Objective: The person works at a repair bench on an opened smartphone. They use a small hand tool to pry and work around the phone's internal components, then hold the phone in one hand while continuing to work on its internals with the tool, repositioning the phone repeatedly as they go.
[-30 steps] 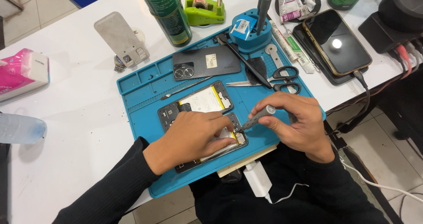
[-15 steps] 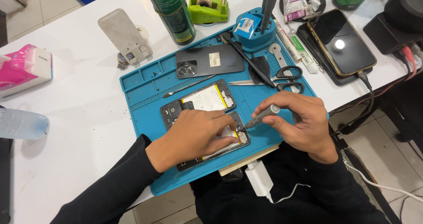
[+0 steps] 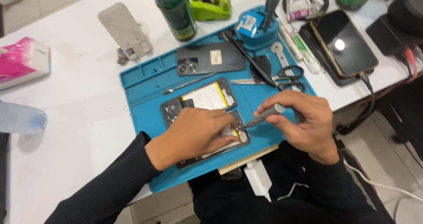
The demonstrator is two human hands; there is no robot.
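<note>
An opened phone [image 3: 207,101] with its white and yellow battery showing lies on a blue work mat [image 3: 141,96]. My left hand [image 3: 194,133] rests flat on the phone's lower part and hides it. My right hand [image 3: 304,120] grips a small grey screwdriver [image 3: 266,113] whose tip touches the phone's right edge near my left fingertips. The phone's dark back cover [image 3: 210,58] lies at the mat's far side.
Black scissors [image 3: 291,76], metal tweezers [image 3: 187,84] and a black pry tool [image 3: 249,58] lie on the mat. A blue tool holder [image 3: 255,28], green can [image 3: 174,10], green tape dispenser [image 3: 210,4], a second phone [image 3: 343,41] on a cable and a pink tissue pack [image 3: 22,61] stand around.
The view has shifted slightly. My right hand has turned the screwdriver a little at the phone's edge; my left hand stays pressed on the phone.
</note>
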